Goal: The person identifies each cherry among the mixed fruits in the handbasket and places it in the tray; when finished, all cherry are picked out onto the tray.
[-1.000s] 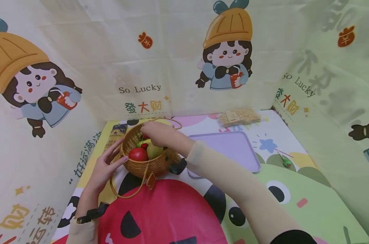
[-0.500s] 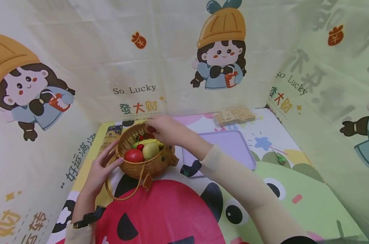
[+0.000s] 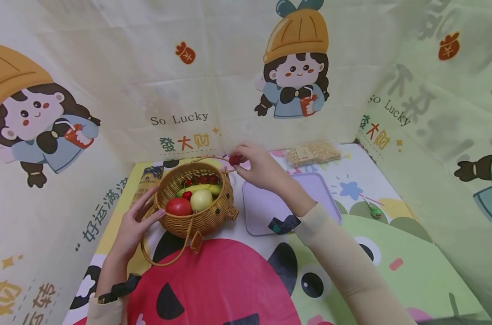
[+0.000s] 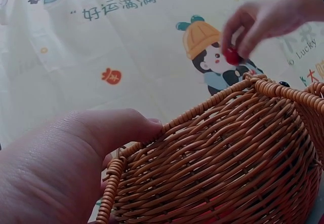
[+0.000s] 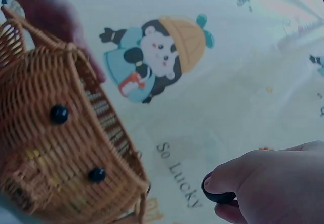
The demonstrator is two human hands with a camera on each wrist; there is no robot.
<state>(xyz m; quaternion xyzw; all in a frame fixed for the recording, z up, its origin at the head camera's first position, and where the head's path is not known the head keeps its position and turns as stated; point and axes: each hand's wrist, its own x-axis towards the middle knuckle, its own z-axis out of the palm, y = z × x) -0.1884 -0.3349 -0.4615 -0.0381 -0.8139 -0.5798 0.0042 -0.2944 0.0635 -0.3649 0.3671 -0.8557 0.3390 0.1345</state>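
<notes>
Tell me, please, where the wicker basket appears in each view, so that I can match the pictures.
Head: the wicker basket is left of centre.
Left wrist: the wicker basket fills the lower right.
Right wrist: the wicker basket lies along the left edge.
Shared landmark: the right hand, seen in all three.

The basket (image 3: 203, 222) is woven wicker, the tray (image 3: 264, 207) smooth.

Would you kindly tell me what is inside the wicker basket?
The basket holds a red fruit, a pale round fruit, a long yellow fruit, small cherries and, toward the back, dark red pieces. The bottom and anything beneath the fruit are covered.
</notes>
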